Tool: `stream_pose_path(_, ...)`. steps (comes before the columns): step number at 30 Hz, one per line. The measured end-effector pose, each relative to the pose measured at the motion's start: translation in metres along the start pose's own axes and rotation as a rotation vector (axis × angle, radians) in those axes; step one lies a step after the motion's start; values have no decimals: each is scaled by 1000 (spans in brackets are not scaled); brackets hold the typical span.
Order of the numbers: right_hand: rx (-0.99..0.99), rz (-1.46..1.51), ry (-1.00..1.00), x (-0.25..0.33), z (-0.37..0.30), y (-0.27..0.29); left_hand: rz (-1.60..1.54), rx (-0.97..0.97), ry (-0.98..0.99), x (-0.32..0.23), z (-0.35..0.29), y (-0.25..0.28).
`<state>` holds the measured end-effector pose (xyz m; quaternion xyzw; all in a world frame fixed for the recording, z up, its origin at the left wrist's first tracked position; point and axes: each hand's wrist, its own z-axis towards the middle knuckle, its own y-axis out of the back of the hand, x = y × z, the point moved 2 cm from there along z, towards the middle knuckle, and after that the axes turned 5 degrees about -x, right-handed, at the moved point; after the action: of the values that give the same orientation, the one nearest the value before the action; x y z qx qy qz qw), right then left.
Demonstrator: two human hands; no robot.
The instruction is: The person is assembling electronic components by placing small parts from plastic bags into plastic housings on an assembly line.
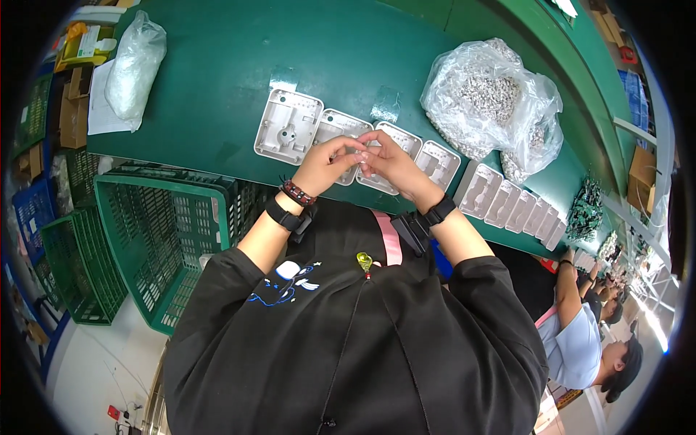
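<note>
My left hand [328, 165] and my right hand [395, 164] meet fingertip to fingertip over a row of light grey plastic housings. Both are pinched closed. Anything between the fingers is too small or hidden to make out. Leftmost in the row lies an open shallow housing [299, 116] with a round hole in its corner. My hands partly cover the second housing [346, 122] and the third housing [403, 139]. A fourth housing [440, 164] lies just right of my right hand.
Clear plastic bags of small metallic pieces [478, 90] sit on the green table [217, 65]. More grey housings [482, 190] line its edge to the right, near dark green parts [586, 210]. Left are a clear bag [136, 72] and green crate [163, 181]. A co-worker [576, 341] sits right.
</note>
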<state>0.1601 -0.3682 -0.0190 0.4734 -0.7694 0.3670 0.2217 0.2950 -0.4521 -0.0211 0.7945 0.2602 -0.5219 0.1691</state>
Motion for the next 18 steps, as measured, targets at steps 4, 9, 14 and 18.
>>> stream_pose_path(4,65,56,-26,-3,7,0,-72,-22,-34,20,3,4)
stream_pose_path(9,30,-129,110,10,15,-11,-295,-151,12,19,2,13)
stream_pose_path(14,-29,-774,516,27,24,-21,-400,-11,227,18,1,25)
stream_pose_path(18,15,-886,671,36,36,-23,-274,-66,198,26,3,34)
